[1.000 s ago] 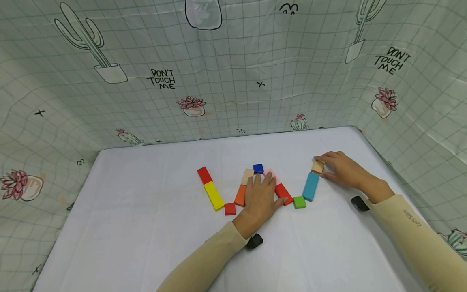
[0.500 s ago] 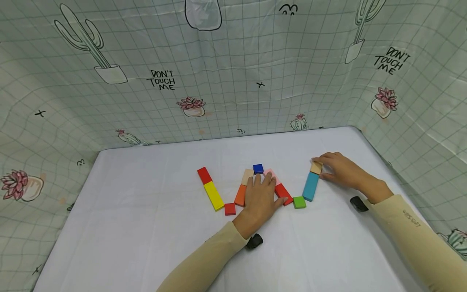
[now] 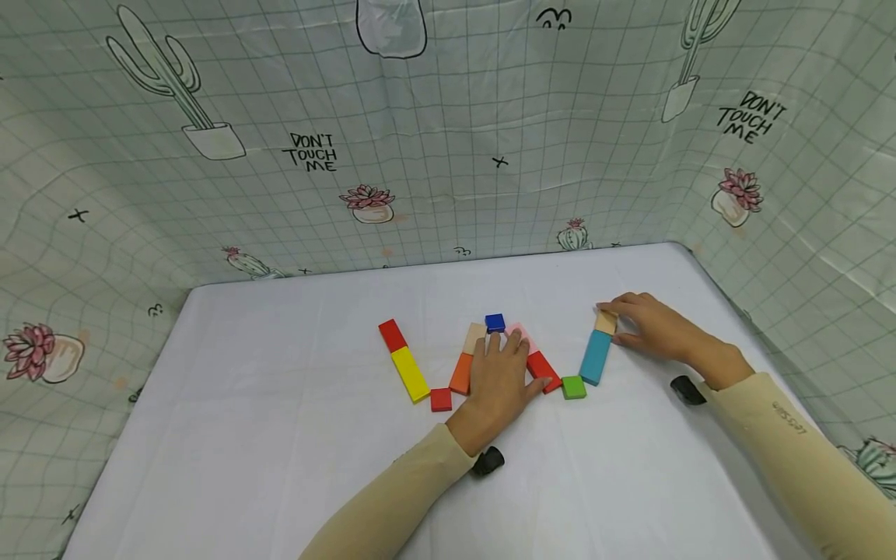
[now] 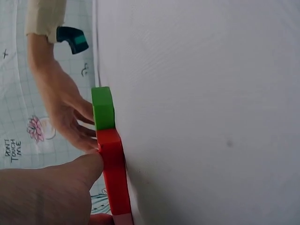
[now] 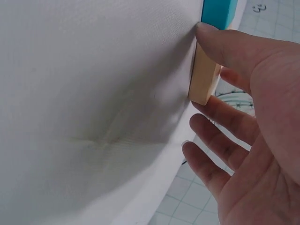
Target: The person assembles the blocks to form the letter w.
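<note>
At the right end of a zigzag of flat blocks, my right hand (image 3: 654, 327) holds a natural wood block (image 5: 204, 75) between thumb and fingers. That block meets the end of a long blue block (image 3: 596, 357). My left hand (image 3: 498, 383) lies spread over the middle of the zigzag, its fingertips by a pink block (image 3: 519, 330) and its thumb against a red block (image 4: 115, 173). A green block (image 3: 574, 387) stands between the red and blue ones. Partly beneath the left hand are an orange block (image 3: 460, 375) and a pale wood block (image 3: 474, 337).
A dark blue block (image 3: 495, 323) tops the middle peak. Leftward lie a small red block (image 3: 441, 400), a yellow block (image 3: 411, 375) and another red block (image 3: 393, 335). The white table (image 3: 210, 435) backs onto a patterned cloth (image 3: 434, 140).
My right hand has shifted slightly left with the wood block, which now lines up more closely with the blue block's end. The left hand has stayed in place.
</note>
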A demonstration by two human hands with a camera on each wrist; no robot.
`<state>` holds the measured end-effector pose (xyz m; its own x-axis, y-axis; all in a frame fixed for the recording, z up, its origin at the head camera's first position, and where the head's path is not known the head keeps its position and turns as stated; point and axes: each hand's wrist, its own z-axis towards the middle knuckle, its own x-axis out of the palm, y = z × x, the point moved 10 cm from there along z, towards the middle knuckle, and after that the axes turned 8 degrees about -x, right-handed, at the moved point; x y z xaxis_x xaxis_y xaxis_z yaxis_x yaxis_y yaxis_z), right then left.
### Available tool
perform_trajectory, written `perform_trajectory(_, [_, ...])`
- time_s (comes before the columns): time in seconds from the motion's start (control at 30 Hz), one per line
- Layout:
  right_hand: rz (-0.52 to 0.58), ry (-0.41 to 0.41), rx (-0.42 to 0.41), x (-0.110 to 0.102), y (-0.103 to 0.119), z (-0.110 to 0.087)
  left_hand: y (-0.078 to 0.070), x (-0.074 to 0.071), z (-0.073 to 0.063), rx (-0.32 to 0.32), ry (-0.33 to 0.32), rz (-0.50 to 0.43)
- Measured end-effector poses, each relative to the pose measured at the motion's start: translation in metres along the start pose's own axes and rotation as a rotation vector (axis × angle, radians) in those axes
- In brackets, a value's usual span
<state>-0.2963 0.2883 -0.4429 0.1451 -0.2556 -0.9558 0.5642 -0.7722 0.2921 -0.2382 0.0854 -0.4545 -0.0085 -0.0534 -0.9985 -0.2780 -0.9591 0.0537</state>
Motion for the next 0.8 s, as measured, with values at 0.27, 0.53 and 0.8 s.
perform_trajectory(0.27, [0.031,0.013,-0.014,0.000,-0.001,0.002,0.000,-0.001,0.002,-0.002,-0.016,-0.014])
perform_trajectory(0.53, [0.060,-0.001,-0.004,-0.002,-0.010,-0.003,0.008,-0.005,-0.003,-0.001,-0.031,-0.123])
perform_trajectory(0.8, [0.042,-0.019,0.035,-0.011,-0.022,-0.013,0.079,-0.025,-0.007,-0.106,-0.083,-0.350])
